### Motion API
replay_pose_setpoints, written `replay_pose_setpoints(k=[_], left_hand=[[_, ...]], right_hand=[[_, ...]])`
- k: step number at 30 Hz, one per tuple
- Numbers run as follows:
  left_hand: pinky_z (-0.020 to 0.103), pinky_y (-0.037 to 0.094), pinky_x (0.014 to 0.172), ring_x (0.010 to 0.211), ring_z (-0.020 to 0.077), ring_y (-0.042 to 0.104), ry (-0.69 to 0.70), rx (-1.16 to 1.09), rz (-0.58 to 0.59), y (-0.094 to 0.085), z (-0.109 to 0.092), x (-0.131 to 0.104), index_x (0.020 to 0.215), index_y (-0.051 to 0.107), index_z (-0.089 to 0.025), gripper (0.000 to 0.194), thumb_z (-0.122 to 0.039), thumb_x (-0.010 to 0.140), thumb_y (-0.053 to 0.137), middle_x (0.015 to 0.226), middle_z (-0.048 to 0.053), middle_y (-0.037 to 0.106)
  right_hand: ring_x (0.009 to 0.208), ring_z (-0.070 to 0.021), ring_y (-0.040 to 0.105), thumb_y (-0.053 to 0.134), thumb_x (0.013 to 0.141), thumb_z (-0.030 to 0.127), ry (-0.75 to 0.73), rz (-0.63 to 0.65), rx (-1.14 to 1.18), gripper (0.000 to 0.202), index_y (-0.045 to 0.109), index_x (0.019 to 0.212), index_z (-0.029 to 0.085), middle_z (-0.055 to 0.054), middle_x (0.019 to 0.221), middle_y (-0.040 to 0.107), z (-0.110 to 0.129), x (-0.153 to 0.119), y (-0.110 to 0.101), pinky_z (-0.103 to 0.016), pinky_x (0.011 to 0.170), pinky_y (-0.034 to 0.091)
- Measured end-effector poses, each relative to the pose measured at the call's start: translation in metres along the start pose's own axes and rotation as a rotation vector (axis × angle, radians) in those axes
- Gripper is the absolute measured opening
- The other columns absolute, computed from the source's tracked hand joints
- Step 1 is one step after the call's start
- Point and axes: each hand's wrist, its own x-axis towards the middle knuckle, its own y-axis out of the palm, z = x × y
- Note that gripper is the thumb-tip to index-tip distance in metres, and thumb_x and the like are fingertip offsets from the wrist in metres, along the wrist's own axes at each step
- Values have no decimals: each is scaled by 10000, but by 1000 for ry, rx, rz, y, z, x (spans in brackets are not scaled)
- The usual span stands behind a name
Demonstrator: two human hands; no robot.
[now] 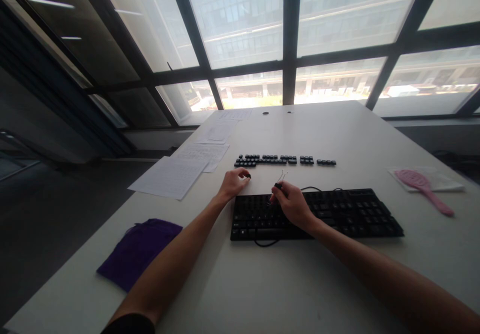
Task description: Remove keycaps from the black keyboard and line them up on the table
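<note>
Beyond the top left corner of the black keyboard (348,214), my left hand (233,183) pinches a small black keycap (248,176) between thumb and fingertips. My right hand (294,204) is closed over the keyboard's upper middle part, around a keycap puller (282,175) whose two thin wire prongs stick up. A small black piece (278,185) shows at its fingertips; I cannot tell whether it is a keycap or part of the puller. Behind the keyboard, loose black keycaps (288,160) are laid out in rows of separate groups.
Several printed sheets (168,176) run along the table's left side. A purple cloth pouch (140,251) lies beside my left forearm. At the right, a pink hairbrush (423,186) rests on a clear plastic bag (450,182). A cable (267,244) loops out in front of the keyboard.
</note>
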Motion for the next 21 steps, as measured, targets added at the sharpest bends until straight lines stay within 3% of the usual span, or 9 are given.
replay_pose_setpoints(k=[5, 10, 21], left_hand=[[353, 519, 819, 800, 192, 636, 102, 78, 30, 14, 11, 11, 904, 757, -237, 122, -247, 797, 699, 871, 17, 737], [380, 498, 902, 987, 225, 579, 217, 168, -27, 27, 10, 30, 905, 778, -251, 103, -257, 820, 721, 991, 38, 696], [396, 516, 869, 1063, 274, 487, 252, 313, -82, 34, 12, 50, 969, 781, -276, 144, -254, 852, 700, 1116, 68, 606]], right_hand=[[646, -168, 648, 535, 941, 371, 1, 7, -8, 251, 581, 761, 202, -15, 679, 695, 0, 0, 1, -279, 659, 462], [637, -170, 639, 541, 939, 380, 8, 15, 3, 260, 584, 756, 201, -16, 673, 689, 1, 0, 0, -281, 651, 458], [644, -165, 628, 525, 953, 350, 20, 52, -10, 262, 588, 749, 198, -15, 687, 681, 1, 0, -2, -285, 661, 449]])
